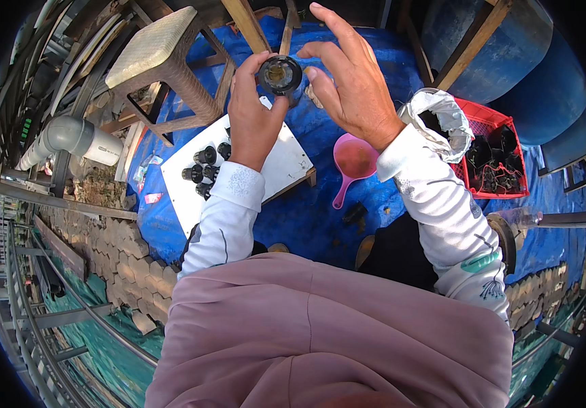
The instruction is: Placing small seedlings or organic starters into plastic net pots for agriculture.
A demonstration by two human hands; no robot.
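Observation:
My left hand [258, 115] grips a small round black plastic pot [280, 75] between thumb and fingers. The pot's open top faces me, and something yellowish-brown shows inside. To its right, my right hand [349, 76] is raised with its fingers spread and nothing clearly visible between them. Beneath my left forearm, several similar black pots [204, 155] lie grouped on a low white board [178, 171]. A pink plastic dipper [355, 159] with brownish contents rests on the blue tarpaulin [293, 224] below my right hand.
At upper left stands a plastic stool [155, 48]; a grey PVC pipe elbow [71, 133] lies farther left. On the right are an open white sack [458, 127], a red crate [520, 168] of dark pots or bags, and large blue barrels [481, 56] behind wooden posts [469, 48].

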